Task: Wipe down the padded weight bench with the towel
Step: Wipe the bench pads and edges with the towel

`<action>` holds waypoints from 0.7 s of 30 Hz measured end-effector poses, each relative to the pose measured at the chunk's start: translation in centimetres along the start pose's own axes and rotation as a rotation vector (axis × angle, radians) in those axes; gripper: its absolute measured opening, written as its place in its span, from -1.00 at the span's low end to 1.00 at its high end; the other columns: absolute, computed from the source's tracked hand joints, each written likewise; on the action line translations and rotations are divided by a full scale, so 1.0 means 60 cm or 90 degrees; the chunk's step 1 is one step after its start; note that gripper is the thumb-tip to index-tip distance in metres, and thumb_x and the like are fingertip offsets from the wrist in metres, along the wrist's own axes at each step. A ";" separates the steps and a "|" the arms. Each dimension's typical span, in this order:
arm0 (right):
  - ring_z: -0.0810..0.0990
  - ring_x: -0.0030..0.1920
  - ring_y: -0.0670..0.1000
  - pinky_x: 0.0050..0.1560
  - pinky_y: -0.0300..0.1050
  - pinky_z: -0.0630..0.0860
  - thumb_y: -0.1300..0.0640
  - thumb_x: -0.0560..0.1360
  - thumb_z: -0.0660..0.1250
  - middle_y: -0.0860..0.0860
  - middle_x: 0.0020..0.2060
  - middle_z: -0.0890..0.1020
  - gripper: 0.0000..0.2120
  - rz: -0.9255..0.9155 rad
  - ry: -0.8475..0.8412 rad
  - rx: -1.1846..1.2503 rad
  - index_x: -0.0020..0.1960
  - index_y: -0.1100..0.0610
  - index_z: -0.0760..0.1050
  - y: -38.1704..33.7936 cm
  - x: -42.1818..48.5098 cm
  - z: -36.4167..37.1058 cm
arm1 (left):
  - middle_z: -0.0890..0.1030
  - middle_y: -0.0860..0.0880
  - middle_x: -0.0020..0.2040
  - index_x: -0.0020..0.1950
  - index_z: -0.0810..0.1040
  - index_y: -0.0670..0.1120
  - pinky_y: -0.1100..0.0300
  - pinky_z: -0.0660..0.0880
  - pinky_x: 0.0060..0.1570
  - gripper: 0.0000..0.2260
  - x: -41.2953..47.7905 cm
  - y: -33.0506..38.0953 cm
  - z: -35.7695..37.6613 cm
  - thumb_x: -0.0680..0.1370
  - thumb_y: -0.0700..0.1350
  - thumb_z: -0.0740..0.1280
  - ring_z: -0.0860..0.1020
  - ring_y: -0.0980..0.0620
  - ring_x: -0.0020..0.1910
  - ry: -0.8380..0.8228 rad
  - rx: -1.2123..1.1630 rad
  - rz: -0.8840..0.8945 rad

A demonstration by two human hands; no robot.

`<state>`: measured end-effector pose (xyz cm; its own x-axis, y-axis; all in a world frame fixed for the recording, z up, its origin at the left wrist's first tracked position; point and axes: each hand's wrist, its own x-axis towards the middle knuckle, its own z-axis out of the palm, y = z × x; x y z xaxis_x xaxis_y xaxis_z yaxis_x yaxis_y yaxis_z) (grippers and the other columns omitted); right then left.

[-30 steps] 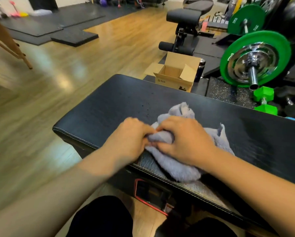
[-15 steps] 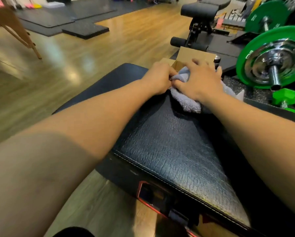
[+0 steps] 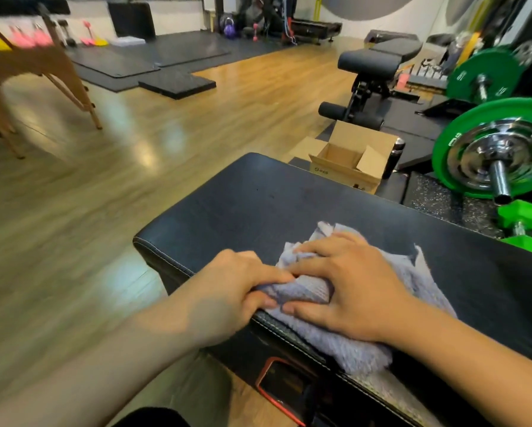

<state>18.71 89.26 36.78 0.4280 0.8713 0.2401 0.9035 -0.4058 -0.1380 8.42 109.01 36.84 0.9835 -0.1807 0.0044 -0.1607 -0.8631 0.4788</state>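
Padded weight bench (image 3: 289,198), black with white stitching along its seams, serves as the landmark. Far to its left, across open wood floor (image 3: 153,143), stands a wooden folding table (image 3: 36,66); black floor mats (image 3: 153,66) lie beyond that floor toward the back wall. The floor left of the bench is bare up to the table legs.

The bench's rounded left corner and near stitched edge face the viewer; its far end is uncovered black padding. Left hand (image 3: 227,291) sits at the near edge, thumb and forefinger pinching a bunched fold of the grey towel (image 3: 344,343) at the towel's left side. The towel is crumpled on the near part of the bench top, one end draped over the near edge and the other reaching toward the bench's middle. Right hand (image 3: 348,288) lies flat on top of the towel, fingers spread and pressed down, fingertips pointing left toward the left hand.

Beyond the bench's far right edge, an open cardboard box (image 3: 348,161) sits on the floor. To the right of the bench, close by, a green weight plate (image 3: 462,149) on a chromed bar and a green dumbbell (image 3: 520,223) rest on speckled rubber matting, leaving little free room on that side.
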 end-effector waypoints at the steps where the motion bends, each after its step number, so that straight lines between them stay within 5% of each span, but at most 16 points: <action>1: 0.61 0.00 -0.07 0.04 0.01 0.48 -0.40 0.40 0.24 -0.15 -0.05 0.65 -0.59 -0.007 0.018 0.014 0.04 -0.18 0.63 0.010 0.009 0.003 | 0.56 0.07 -0.10 0.25 0.43 0.34 0.13 0.43 0.03 -0.63 0.012 -0.003 -0.001 0.49 0.01 0.31 0.51 0.09 -0.07 0.013 0.002 -0.003; 5: 0.64 0.10 0.01 0.07 -0.01 0.57 -0.36 0.40 0.18 -0.11 0.07 0.67 -0.54 0.034 0.107 0.007 0.02 -0.12 0.66 0.058 0.072 0.017 | 0.64 -0.07 -0.04 0.18 0.61 0.08 0.31 0.20 -0.08 -0.70 0.116 -0.015 -0.012 0.50 -0.19 0.33 0.54 -0.07 -0.03 0.107 0.073 -0.041; 9: 0.62 0.04 0.05 -0.14 0.00 0.55 -0.46 0.36 0.08 -0.10 -0.01 0.66 -0.46 0.137 0.087 -0.051 0.02 -0.14 0.60 0.134 0.171 0.032 | 0.67 -0.07 -0.12 0.04 0.66 -0.01 0.10 0.48 -0.09 -0.74 0.236 -0.071 -0.029 0.45 -0.26 0.30 0.58 -0.11 -0.08 0.166 0.040 -0.087; 13: 0.60 -0.03 0.16 -0.21 -0.04 0.48 -0.23 0.44 0.18 0.02 -0.03 0.65 -0.67 0.201 0.087 -0.143 0.00 -0.06 0.56 0.193 0.241 0.061 | 0.63 -0.13 0.03 0.13 0.58 -0.11 0.04 0.43 -0.12 -0.73 0.308 -0.085 -0.029 0.51 -0.28 0.19 0.55 -0.16 0.06 0.197 0.150 -0.118; 21: 0.55 -0.03 0.15 -0.12 -0.06 0.35 -0.40 0.44 0.01 0.06 -0.14 0.65 -0.50 0.148 0.001 -0.175 0.04 -0.16 0.60 0.121 0.194 0.040 | 0.62 -0.10 -0.07 0.17 0.57 -0.02 0.01 0.48 -0.07 -0.71 0.198 -0.081 -0.030 0.52 -0.24 0.21 0.48 -0.08 -0.12 0.147 0.141 -0.091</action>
<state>30.21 97.13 36.30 0.6222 0.7471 0.2340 0.7546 -0.6519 0.0746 21.06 111.92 36.16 0.9860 0.0398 0.1618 -0.0085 -0.9579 0.2871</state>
